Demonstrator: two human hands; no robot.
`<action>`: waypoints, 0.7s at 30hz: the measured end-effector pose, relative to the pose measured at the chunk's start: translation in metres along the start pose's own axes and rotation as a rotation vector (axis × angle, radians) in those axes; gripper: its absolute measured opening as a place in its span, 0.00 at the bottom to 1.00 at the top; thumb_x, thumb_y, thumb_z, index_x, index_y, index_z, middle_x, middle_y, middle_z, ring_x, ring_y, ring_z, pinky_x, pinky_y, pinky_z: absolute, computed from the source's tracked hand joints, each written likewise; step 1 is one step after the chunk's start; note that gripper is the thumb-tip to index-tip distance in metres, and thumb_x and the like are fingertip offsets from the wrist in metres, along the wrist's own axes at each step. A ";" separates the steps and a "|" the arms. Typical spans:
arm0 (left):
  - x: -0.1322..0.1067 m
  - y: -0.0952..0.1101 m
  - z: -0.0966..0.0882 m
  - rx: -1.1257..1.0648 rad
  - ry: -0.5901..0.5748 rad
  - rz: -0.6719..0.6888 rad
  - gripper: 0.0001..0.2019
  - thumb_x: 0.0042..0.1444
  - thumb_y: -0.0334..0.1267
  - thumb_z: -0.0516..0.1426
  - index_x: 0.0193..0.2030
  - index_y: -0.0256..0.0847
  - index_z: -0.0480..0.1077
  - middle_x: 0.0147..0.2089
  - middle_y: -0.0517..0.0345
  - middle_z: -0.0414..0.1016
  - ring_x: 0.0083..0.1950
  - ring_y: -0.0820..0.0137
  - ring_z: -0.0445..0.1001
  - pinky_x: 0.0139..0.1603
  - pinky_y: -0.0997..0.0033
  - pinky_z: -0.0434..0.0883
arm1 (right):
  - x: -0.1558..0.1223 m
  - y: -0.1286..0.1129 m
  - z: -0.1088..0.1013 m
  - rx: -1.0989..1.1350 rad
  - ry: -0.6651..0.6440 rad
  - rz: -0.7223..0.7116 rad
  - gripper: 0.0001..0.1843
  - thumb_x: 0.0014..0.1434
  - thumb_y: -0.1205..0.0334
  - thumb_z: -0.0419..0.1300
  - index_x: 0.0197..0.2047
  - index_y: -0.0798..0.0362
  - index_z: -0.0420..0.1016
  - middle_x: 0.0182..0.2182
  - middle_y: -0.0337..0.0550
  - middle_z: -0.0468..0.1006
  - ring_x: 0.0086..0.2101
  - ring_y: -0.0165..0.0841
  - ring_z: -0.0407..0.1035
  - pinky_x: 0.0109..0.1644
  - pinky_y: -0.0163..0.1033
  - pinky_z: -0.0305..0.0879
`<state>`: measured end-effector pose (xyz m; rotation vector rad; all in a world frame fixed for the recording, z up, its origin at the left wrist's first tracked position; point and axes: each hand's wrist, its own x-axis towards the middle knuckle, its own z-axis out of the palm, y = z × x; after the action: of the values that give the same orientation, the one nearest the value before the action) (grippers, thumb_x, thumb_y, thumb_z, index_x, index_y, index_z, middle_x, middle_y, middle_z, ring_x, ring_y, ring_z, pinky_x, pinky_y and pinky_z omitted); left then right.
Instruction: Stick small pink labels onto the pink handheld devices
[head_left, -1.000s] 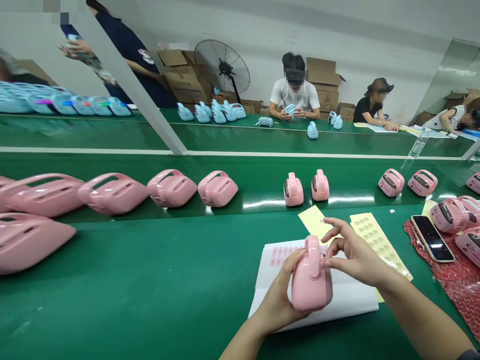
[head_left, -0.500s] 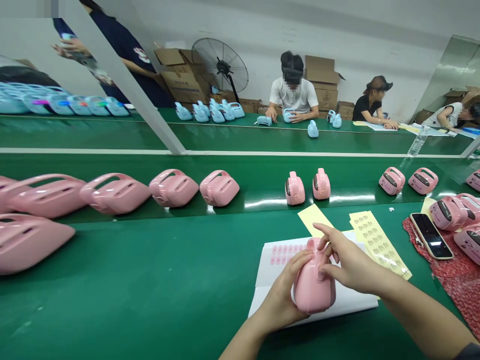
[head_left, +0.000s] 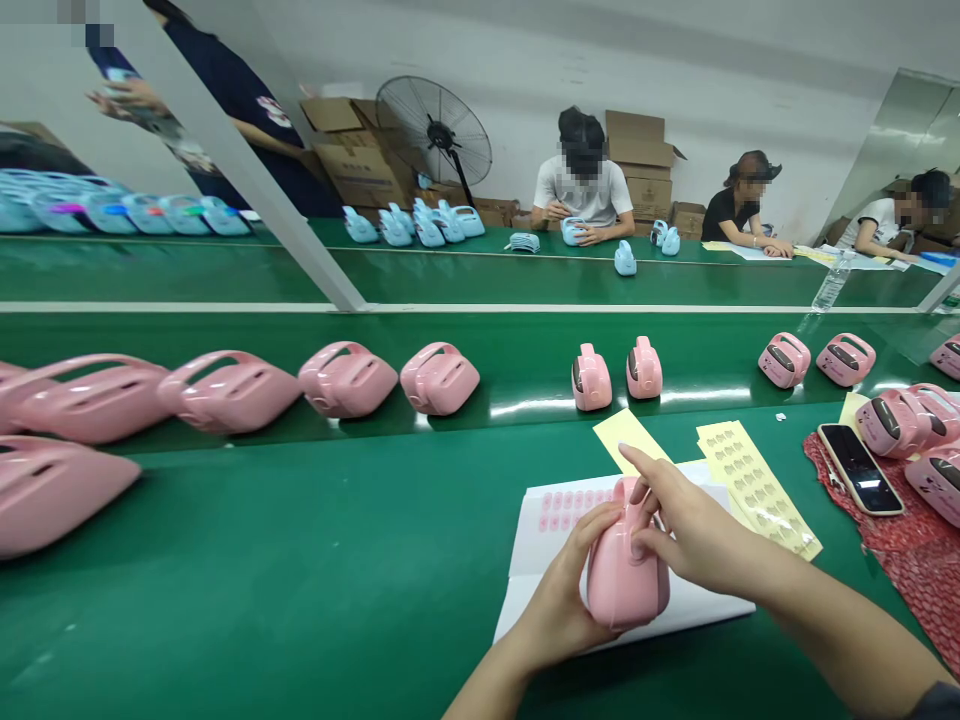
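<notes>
My left hand (head_left: 566, 590) wraps round the left side of a small pink plastic device (head_left: 624, 580) with a handle, holding it above a white sticker sheet (head_left: 536, 535) on the green belt. The fingers of my right hand (head_left: 686, 525) are bent and press on the device's top and handle. I cannot tell whether a sticker sits under the fingertips. A yellow backing sheet (head_left: 754, 485) with cut-out shapes lies just to the right of my hands.
A row of pink devices (head_left: 439, 378) runs along the belt from far left to right, with more on red netting (head_left: 911, 550) beside a phone (head_left: 859, 468). Across a divider, seated people handle blue devices (head_left: 624, 260). A fan (head_left: 435, 132) and cardboard boxes stand behind.
My right hand came down from hovering beside the handle onto the pink device and now presses on it. The left hand's hold is unchanged.
</notes>
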<state>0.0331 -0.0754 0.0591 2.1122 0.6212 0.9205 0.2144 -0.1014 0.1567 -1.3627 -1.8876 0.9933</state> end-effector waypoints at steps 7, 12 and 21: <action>0.000 0.001 0.002 -0.003 0.036 -0.015 0.43 0.42 0.36 0.65 0.62 0.53 0.46 0.61 0.46 0.59 0.60 0.51 0.63 0.55 0.48 0.66 | -0.009 0.028 0.022 -0.055 0.232 -0.317 0.44 0.53 0.73 0.57 0.65 0.38 0.38 0.54 0.49 0.63 0.43 0.34 0.69 0.49 0.47 0.68; 0.002 0.000 0.001 0.017 0.030 0.047 0.42 0.43 0.35 0.64 0.62 0.54 0.46 0.61 0.46 0.58 0.61 0.49 0.61 0.56 0.45 0.64 | -0.009 0.030 0.022 0.013 0.251 -0.139 0.53 0.50 0.65 0.62 0.66 0.39 0.28 0.65 0.51 0.45 0.60 0.44 0.53 0.56 0.53 0.59; 0.002 0.012 0.015 -0.364 -0.089 -0.033 0.46 0.38 0.48 0.67 0.61 0.53 0.48 0.60 0.42 0.60 0.59 0.46 0.63 0.55 0.44 0.64 | 0.015 0.072 -0.015 0.309 -0.107 0.072 0.46 0.47 0.58 0.65 0.64 0.52 0.45 0.34 0.40 0.77 0.36 0.34 0.69 0.43 0.42 0.63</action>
<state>0.0476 -0.0884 0.0619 1.8003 0.4069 0.8448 0.2586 -0.0703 0.1050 -1.2214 -1.6832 1.3549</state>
